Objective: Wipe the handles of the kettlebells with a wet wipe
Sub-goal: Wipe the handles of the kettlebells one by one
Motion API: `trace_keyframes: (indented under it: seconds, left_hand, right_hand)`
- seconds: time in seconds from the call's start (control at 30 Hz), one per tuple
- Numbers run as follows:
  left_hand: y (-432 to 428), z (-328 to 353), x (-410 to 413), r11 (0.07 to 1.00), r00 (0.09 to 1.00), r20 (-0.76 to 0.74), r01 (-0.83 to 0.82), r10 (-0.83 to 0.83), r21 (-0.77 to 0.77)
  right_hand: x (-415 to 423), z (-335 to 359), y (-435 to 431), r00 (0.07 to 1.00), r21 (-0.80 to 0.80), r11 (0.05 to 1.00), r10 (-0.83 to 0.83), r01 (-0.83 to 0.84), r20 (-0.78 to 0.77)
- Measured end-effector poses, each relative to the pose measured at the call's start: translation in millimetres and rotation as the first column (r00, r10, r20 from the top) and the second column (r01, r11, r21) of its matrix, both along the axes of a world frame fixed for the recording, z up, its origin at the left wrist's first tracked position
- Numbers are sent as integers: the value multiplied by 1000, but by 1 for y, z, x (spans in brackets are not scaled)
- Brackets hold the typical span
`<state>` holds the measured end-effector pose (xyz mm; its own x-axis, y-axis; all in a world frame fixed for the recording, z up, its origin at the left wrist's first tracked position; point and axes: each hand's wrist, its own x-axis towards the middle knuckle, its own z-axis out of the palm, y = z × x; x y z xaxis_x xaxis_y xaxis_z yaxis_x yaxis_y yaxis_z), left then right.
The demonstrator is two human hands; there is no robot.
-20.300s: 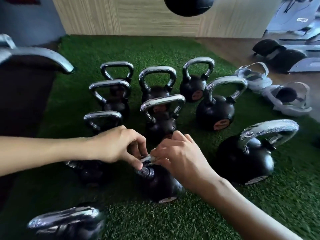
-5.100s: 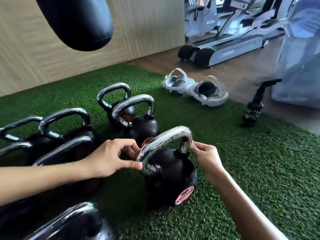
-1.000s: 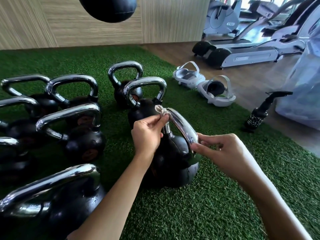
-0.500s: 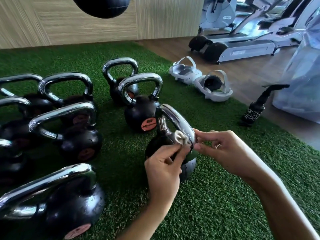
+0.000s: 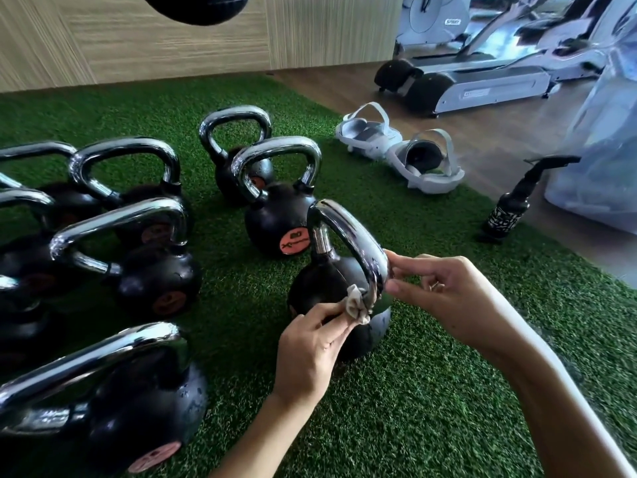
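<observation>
On the green turf (image 5: pixel 448 408), near the middle of the view, the black kettlebell (image 5: pixel 320 288) sits with its chrome handle (image 5: pixel 344 232) arching from the far side toward the person, the loop seen almost edge-on. The left hand (image 5: pixel 310 350) pinches a crumpled wet wipe (image 5: pixel 356 305) against the handle's near leg, low by the ball. The right hand (image 5: pixel 444 294) pinches that leg just above. Other kettlebells (image 5: pixel 155 277) stand to the left. A dark spray bottle (image 5: pixel 506 208) stands upright at the turf's edge, its contents hidden.
</observation>
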<state>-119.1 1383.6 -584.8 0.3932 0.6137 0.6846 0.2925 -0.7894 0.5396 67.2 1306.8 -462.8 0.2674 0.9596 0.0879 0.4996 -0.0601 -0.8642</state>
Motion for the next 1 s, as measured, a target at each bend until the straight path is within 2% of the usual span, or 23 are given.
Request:
trace_keyframes:
  seconds: [0.07, 0.13, 0.17, 0.23, 0.27, 0.33, 0.5, 0.63, 0.67, 0.77, 0.83, 0.9, 1.0]
  left_hand:
    - [0, 15, -5, 997, 1000, -12, 23, -24, -73]
    - [-3, 40, -12, 950, 993, 102, 82, -53, -302]
    - [-3, 53, -16, 891, 983, 166, 140, -74, -432]
    - [-3, 76, -24, 705, 946, 298, 296, -125, -645]
    - [-3, 87, -27, 610, 927, 351, 354, -130, -709]
    - [-1, 105, -30, 495, 914, 374, 401, -158, -771]
    - [4, 131, -30, 373, 897, 374, 439, -237, -817]
    - [3, 139, -22, 260, 892, 431, 452, -135, -853]
    - [3, 138, -21, 288, 904, 414, 427, -108, -857]
    - [0, 122, -11, 621, 991, 136, 115, -14, -776]
    - [-12, 112, 7, 761, 999, 8, -24, 39, -648]
    - [-25, 104, 32, 829, 993, -42, -115, 110, -547]
    - [-28, 100, 59, 839, 946, -32, -301, 322, -453]
  right_hand:
    - [-1, 3, -2, 995, 20, 999, -38, 36, 96]
    - [-5, 8, -6, 946, 100, 991, -115, 89, 304]
    - [-8, 12, -7, 903, 150, 985, -143, 89, 404]
    - [-17, 17, -8, 848, 217, 976, -124, 11, 515]
    - [-20, 19, -7, 846, 227, 973, -93, -33, 524]
    - [-24, 25, -5, 865, 215, 972, -30, -91, 501]
    - [-22, 37, -1, 912, 232, 958, 63, -169, 405]
    - [-20, 35, -4, 948, 318, 946, -49, -56, 313]
    - [-18, 35, -5, 952, 333, 943, -95, -7, 292]
    - [-6, 29, -13, 958, 361, 914, -251, 187, 141]
    - [4, 24, -19, 933, 343, 878, -359, 333, 14]
    - [11, 22, -24, 898, 312, 846, -437, 432, -60]
    - [17, 17, -28, 878, 296, 829, -471, 474, -88]
